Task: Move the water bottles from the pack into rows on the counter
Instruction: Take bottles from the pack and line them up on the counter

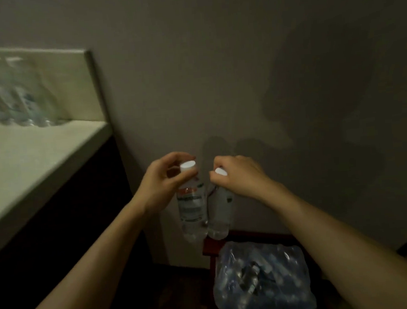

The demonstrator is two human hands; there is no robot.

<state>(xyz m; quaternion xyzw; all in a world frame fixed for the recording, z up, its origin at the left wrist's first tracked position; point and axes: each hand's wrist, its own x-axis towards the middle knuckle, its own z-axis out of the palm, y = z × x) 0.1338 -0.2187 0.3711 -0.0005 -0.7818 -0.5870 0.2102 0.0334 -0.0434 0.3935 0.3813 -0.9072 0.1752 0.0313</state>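
Observation:
My left hand [162, 182] grips a clear water bottle [192, 211] with a white cap by its neck. My right hand [238, 173] holds a second white-capped water bottle [220, 214] the same way. Both bottles hang side by side in the air, in front of the wall and above the pack. The plastic-wrapped pack [263, 281] lies low in the middle, on a dark red stool [208, 247]. At the far left, a blurred row of bottles [16, 105] stands at the back of the pale counter [28, 163].
A raised pale backsplash [77, 76] borders the counter's rear and right end. Below the counter is a dark cabinet front [69, 226]. A grey wall [239, 66] fills the background, with shadows of my arms on it. The floor is dark.

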